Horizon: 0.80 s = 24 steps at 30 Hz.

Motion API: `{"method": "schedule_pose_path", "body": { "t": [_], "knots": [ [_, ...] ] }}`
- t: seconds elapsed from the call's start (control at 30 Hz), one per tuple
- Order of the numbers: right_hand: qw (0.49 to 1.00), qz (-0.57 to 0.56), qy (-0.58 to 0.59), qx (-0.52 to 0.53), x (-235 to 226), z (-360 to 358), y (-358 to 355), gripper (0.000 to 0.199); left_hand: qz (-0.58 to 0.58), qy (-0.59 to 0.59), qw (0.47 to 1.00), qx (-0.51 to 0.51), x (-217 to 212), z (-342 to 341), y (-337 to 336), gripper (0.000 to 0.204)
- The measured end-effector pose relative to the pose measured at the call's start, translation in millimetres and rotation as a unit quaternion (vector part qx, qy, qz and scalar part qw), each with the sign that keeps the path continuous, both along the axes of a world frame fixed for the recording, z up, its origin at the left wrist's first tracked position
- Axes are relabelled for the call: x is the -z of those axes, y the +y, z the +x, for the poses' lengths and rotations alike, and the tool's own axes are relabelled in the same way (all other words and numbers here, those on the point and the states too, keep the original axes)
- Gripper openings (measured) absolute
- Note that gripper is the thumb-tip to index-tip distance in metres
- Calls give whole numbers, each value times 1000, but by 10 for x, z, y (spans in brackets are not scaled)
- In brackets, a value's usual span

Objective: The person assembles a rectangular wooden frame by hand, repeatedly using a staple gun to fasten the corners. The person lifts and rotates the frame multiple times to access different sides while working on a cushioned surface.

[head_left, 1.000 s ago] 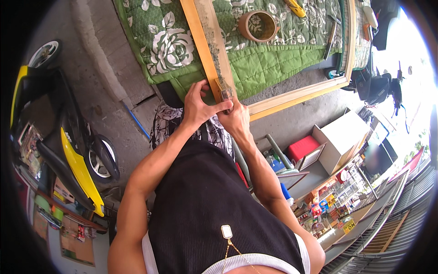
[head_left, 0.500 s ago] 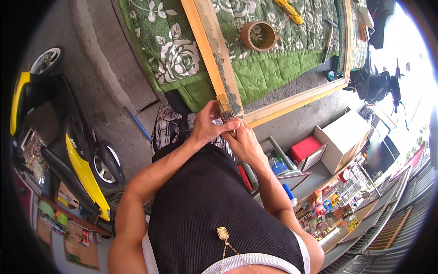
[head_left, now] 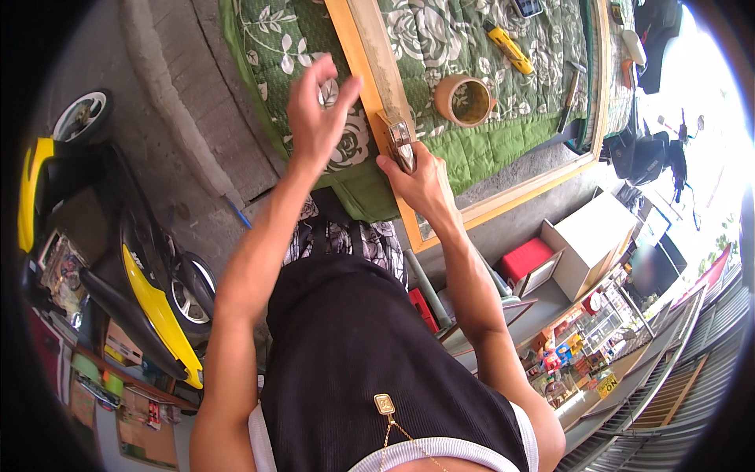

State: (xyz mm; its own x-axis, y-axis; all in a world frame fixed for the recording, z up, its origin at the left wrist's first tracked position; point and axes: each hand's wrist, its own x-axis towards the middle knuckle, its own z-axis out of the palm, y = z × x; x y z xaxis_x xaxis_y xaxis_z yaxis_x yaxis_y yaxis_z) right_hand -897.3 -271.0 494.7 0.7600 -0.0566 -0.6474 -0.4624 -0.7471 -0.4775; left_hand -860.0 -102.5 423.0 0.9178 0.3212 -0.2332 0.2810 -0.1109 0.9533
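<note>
A small hand plane (head_left: 399,140) with a metal top rests on the near end of a wooden frame's left bar (head_left: 346,35). My right hand (head_left: 425,179) is closed around its near end, with the thumb along the left side. To the left of the bar, my left hand (head_left: 316,118) is raised over the green floral blanket (head_left: 275,39). Its fingers are apart and slightly blurred, and it holds nothing. Right of the plane, inside the frame, sits a tan ring-shaped roll (head_left: 450,98) with the blanket's pattern showing through its hollow.
On the blanket lie a yellow utility knife (head_left: 510,49), a phone (head_left: 528,6) and a hammer (head_left: 572,94). The frame's near bar (head_left: 535,182) runs right, past my right forearm. A yellow-and-black motorbike (head_left: 149,307) stands left; a white cabinet (head_left: 602,232) and red box (head_left: 525,259) stand right.
Both hands were on the plane near the frame's corner. My left hand has let go and moved up and left; my right hand has moved forward along the bar with the plane.
</note>
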Motion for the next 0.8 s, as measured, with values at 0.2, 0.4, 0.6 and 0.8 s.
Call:
{"method": "schedule_pose_path", "body": {
  "t": [0.2, 0.4, 0.6, 0.8],
  "knots": [
    [999, -20, 47, -11, -49, 106, 94, 45, 392, -180, 901, 41, 424, 1018, 288, 70],
    [1000, 0, -7, 9, 39, 99, 74, 42, 440, -161, 882, 46, 352, 1083, 258, 63],
    [1000, -4, -5, -3, 134, 125, 36, 40, 449, -162, 878, 40, 354, 1076, 235, 62],
    [998, -37, -51, -8, 375, -9, 33, 39, 462, -179, 868, 30, 365, 1050, 206, 60]
  ]
}}
